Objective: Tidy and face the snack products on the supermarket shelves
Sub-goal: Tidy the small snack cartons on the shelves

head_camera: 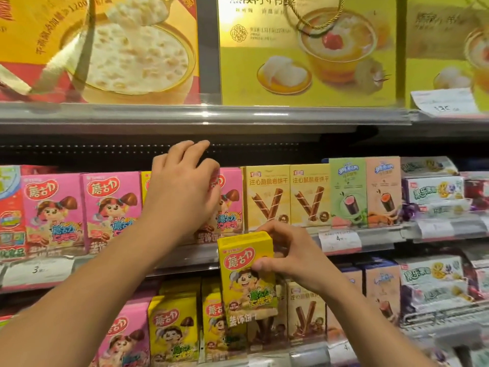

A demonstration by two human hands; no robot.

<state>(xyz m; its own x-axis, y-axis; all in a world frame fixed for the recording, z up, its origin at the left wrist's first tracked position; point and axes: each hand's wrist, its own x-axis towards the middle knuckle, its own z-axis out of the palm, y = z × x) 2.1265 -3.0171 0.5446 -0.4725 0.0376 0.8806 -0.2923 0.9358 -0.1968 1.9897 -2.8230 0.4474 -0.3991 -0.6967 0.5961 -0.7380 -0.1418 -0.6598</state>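
Observation:
My right hand (285,254) grips a yellow snack box (246,274) by its upper right side, holding it upright in front of the shelf edge, off the shelf. My left hand (182,192) reaches up to the middle shelf and lies over the top of a pink snack box (230,205), its fingers curled over the box's upper edge. More pink boxes (112,207) stand faced in a row to the left. A narrow strip of a yellow box (145,186) shows behind my left hand.
Right of the pink boxes stand cream wafer-roll boxes (267,197), then green and peach boxes (366,192). The lower shelf holds yellow boxes (173,332), pink ones and brown wafer boxes (305,311). Large gift boxes (307,49) fill the top shelf. Price tags (340,241) line the rails.

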